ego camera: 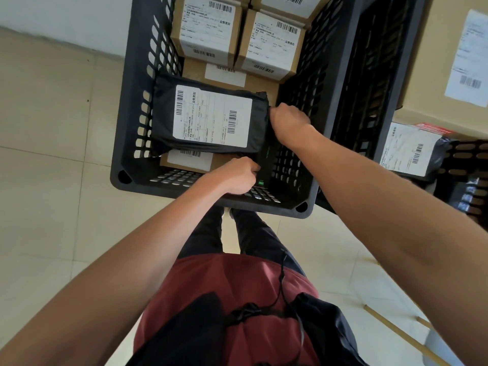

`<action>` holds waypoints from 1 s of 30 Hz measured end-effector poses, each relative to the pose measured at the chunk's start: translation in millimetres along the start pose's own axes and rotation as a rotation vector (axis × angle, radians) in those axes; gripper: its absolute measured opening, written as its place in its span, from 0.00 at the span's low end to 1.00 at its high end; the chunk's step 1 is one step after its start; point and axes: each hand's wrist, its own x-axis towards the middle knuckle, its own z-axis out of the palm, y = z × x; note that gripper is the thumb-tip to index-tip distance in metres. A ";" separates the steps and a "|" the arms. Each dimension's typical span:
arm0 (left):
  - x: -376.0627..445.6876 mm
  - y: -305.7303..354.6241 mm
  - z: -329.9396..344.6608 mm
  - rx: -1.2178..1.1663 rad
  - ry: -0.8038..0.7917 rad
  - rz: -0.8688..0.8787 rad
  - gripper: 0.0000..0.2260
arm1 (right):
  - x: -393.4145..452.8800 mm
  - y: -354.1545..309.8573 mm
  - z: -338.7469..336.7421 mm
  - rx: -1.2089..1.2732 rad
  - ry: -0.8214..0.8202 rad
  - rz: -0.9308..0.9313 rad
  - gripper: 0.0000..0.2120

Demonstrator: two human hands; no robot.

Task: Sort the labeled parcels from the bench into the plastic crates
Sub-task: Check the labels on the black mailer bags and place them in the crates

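Tiled floor under a black crate (pixel 126 143). Both grips, left (pixel 237 175) and right (pixel 289 122), clench the bag (pixel 211 117), held beside them over boxes; released unevenly, it could slide off tilted.

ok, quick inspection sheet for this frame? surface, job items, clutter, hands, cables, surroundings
Surface: tiled floor; bench not seen.
Job's things: black crate holds labeled cardboard boxes; black poly parcel lies on top, label up. Second crate to the right.
Clutter: large carton and grey bag parcel at right.
Hands: left hand grips a dark device; right hand holds the parcel's edge.
Cables: black cord on the person's shirt.
Surroundings: white wall.
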 end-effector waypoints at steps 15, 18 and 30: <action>19.7 20.4 15.0 0.211 -0.180 0.009 0.21 | -32.0 -0.6 21.1 -0.543 -0.193 -0.118 0.37; 20.2 21.1 17.6 0.212 -0.201 0.025 0.18 | -37.9 -4.1 27.1 -0.597 -0.218 -0.124 0.39; -2.6 21.2 6.6 0.110 -0.066 0.107 0.14 | -73.2 -17.0 11.0 -0.490 -0.173 -0.076 0.28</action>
